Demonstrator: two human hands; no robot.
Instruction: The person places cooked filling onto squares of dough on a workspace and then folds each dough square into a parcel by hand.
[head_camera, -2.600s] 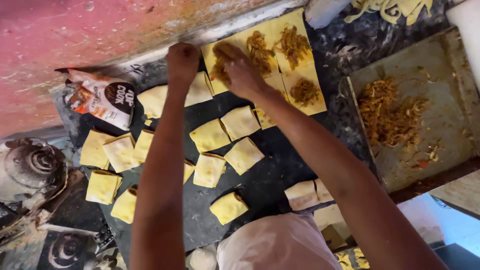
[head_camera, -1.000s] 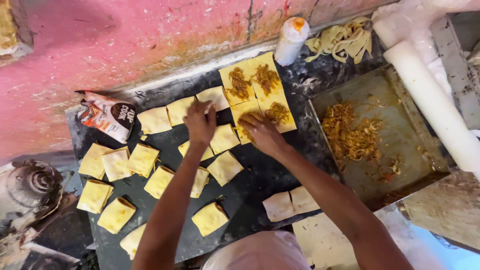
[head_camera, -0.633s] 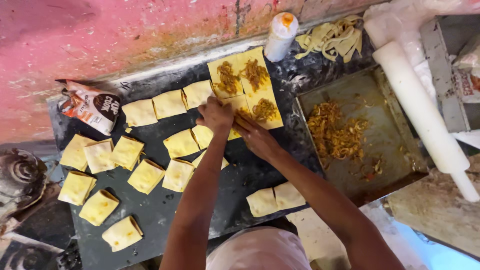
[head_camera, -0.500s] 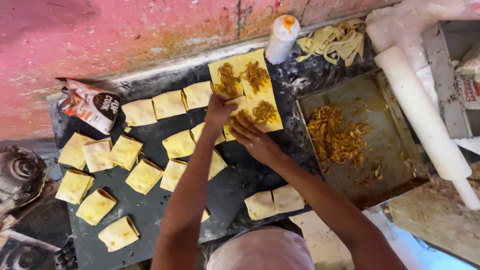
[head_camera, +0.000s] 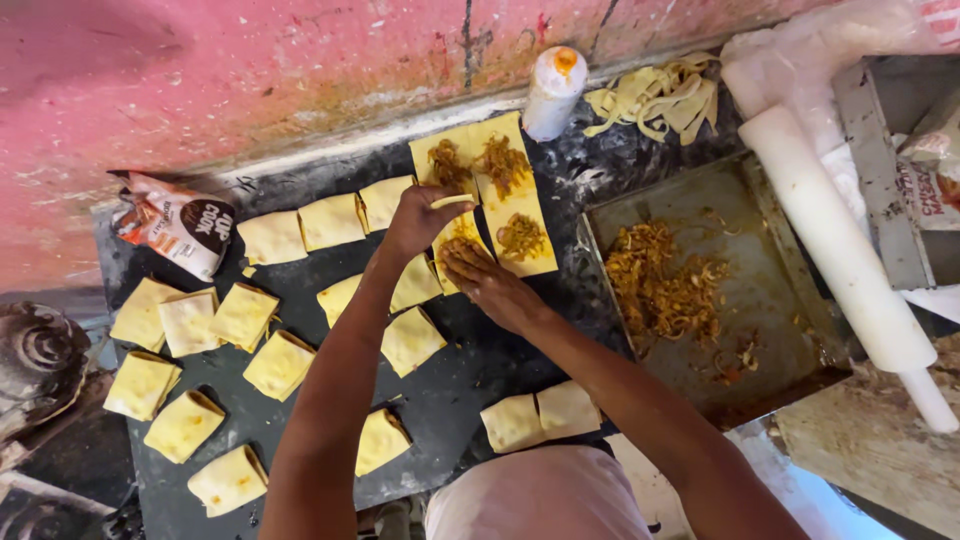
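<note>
A: From my feed I see a stained pink wall (head_camera: 250, 70) behind a dark floured slab (head_camera: 480, 400), a metal tray (head_camera: 780, 300) of shredded filling beside it, and a white rolling pin (head_camera: 840, 260).

B: And the hands?

A: Left hand (head_camera: 420, 220) pinches a dough square (head_camera: 462, 240) edge at the slab's far middle; right hand (head_camera: 490, 285) lies flat on it, fingers spread.
</note>
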